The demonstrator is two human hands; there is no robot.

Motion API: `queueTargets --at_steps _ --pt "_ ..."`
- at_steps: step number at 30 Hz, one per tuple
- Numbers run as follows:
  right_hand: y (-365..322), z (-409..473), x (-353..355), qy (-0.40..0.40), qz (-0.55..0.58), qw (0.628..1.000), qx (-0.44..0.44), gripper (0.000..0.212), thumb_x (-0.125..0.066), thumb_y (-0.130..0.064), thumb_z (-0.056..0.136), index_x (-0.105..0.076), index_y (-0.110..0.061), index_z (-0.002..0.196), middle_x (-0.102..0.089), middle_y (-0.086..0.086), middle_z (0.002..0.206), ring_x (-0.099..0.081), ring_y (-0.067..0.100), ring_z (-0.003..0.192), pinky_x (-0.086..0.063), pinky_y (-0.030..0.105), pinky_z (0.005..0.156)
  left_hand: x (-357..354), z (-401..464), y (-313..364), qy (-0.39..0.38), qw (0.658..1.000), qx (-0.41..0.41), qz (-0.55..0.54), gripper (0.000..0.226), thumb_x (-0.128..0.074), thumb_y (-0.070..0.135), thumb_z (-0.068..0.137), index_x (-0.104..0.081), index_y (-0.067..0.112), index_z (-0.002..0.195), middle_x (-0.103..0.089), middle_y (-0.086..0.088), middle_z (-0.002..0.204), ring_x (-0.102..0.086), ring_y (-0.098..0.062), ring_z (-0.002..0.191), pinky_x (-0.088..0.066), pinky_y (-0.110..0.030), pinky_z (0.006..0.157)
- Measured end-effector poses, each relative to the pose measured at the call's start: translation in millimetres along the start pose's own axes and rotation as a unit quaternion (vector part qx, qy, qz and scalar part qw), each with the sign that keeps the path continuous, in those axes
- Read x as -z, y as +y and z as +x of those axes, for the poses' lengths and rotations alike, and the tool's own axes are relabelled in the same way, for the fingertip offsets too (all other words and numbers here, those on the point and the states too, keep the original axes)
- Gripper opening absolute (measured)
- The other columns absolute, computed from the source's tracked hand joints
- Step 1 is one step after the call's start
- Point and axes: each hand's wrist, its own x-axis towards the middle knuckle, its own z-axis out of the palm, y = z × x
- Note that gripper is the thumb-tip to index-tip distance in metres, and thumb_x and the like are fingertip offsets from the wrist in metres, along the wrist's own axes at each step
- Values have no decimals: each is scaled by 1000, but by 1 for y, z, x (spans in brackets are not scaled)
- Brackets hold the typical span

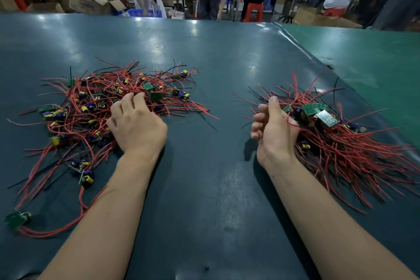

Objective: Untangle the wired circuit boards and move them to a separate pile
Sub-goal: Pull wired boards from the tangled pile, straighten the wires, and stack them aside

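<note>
- The left hand (136,124) lies palm-down on the tangled pile (102,107) of wired circuit boards, fingers curled into its red wires.
- The right hand (272,128) rests on edge beside the separate pile (341,141), fingers loosely curled — whether it pinches a wire cannot be told.
- Both piles lie on the dark table mat (204,188), the tangled pile left of the separate pile, well apart.
- One stray board (16,219) lies at the mat's near-left edge.

Glossy dark rubbery mat (204,70) reflects lamps; red plastic-sheathed wires (127,79) look smooth; green boards (156,95) semi-matt, one silvery board (327,118) shiny.
</note>
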Motion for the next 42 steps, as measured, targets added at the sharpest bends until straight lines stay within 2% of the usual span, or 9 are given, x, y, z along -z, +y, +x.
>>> queueTargets --at_steps 5,13,19,23,26,30,35,39,42 --pt "-6 -4 3 -21 99 990 -99 56 -40 -55 99 -63 -10 77 -56 -2 49 -45 8 35 -29 15 34 0 5 -5 -28 999 25 36 27 -60 28 93 -67 18 117 -54 -10 129 -43 -35 122 -34 -48 100" --pt "-12 2 5 116 137 981 73 24 -41 -14 100 -57 -13 83 -56 5 63 -43 14 35 -29 17 39 5 1 3 162 977 -50 -128 21 -54 22 99 -69 7 102 -70 -13 98 -61 -34 90 -44 -39 81" --pt "-2 -8 -5 -27 25 998 -48 40 -45 -25 101 -60 -9 68 -55 -1 45 -41 9 31 -27 12 34 11 -9 19 277 901 -226 -247 16 -56 8 99 -65 -4 93 -63 -17 85 -55 -24 80 -40 -22 77" --pt "14 -20 -9 -210 -195 951 116 8 -60 -13 95 -65 -15 100 -66 -3 70 -53 16 40 -38 20 37 6 -24 31 193 854 -371 -309 9 -61 2 94 -68 -5 94 -67 -14 90 -61 -25 86 -48 -27 84" --pt "25 -22 -8 -350 -351 844 205 53 -66 3 84 -54 -14 133 -68 -1 109 -67 22 75 -54 27 72 1 -37 41 70 824 -453 -334 10 -64 -4 87 -69 -7 95 -67 -16 92 -63 -30 85 -52 -38 82" --pt "17 -22 -7 -338 -338 838 265 27 -60 14 77 -69 -5 94 -62 -8 82 -53 -5 77 -42 4 72 -1 -51 56 -11 780 -522 -345 12 -63 -4 86 -69 -8 96 -67 -17 94 -63 -31 88 -52 -39 83" --pt "4 -19 -13 -211 -37 975 62 12 -58 0 94 -67 -1 86 -71 5 70 -67 14 60 -58 25 59 1 -54 52 -7 803 -464 -373 22 -61 17 93 -67 1 79 -65 -7 75 -57 -20 68 -47 -26 69" --pt "1 -14 -11 -197 86 977 7 17 -53 -6 97 -66 0 88 -72 11 73 -69 19 63 -58 25 62 -9 -52 48 -190 890 -242 -338 56 -48 52 97 -67 12 63 -62 5 50 -58 -7 46 -42 -23 53" --pt "-4 -13 -10 -201 129 971 -20 20 -52 -8 98 -67 -2 87 -73 9 72 -70 18 63 -57 23 61 -11 -44 51 -232 882 -61 -406 63 -40 67 87 -70 14 74 -68 -2 56 -60 -11 43 -44 -19 47"
